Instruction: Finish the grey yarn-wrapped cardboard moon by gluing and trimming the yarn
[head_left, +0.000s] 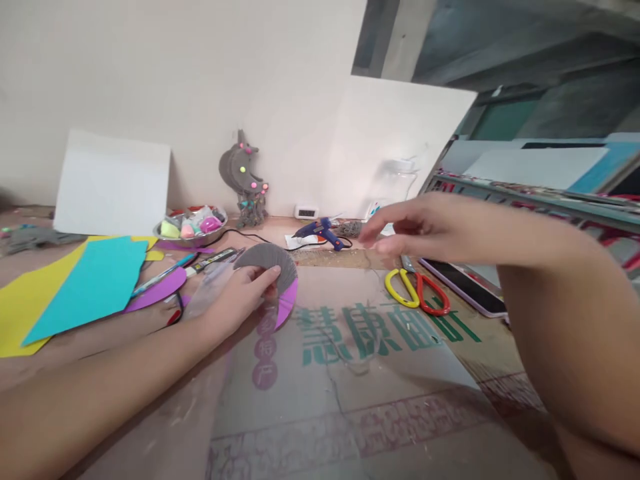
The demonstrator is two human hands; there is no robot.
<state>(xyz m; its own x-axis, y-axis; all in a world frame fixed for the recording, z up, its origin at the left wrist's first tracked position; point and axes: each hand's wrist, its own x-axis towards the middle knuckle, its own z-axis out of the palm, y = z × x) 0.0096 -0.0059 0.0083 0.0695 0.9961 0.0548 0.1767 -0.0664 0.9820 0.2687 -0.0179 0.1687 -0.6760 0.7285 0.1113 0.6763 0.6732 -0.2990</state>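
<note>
My left hand (250,290) grips a crescent-moon shape (267,257), most of it wrapped in grey yarn. Its lower tip is bare purple (287,307). My right hand (405,227) is raised to the right, above the scissors, its fingers bent toward the thumb and slightly blurred. A thin strand of grey yarn (333,387) lies loosely over the plastic-covered work surface and seems to run up to the right fingertips. Scissors (417,293) with one yellow and one red handle lie under that hand, their blades mostly hidden.
Behind stand a blue glue gun (323,233), a small white clock (306,212) and a decorated grey moon (243,170). A metal bowl (193,227) of coloured clay, yellow and turquoise sheets (95,280) and a cutter (213,261) are at left. A phone (465,287) lies at right.
</note>
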